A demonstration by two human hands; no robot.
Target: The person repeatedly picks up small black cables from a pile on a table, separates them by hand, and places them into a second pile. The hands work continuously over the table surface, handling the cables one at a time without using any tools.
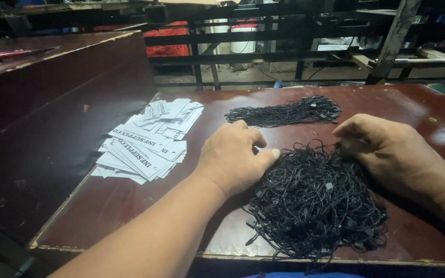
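A small workshop: a worn dark-red worktable stacked with white printed paper tags and heaps of black string loops; black metal racks stand beyond.

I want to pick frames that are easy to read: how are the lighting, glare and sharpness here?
Head view: dim overall, background rails nearly black; soft glare patches on the glossy table; left hand and right hand fairly sharp; the cord pile merges into one dark mass.
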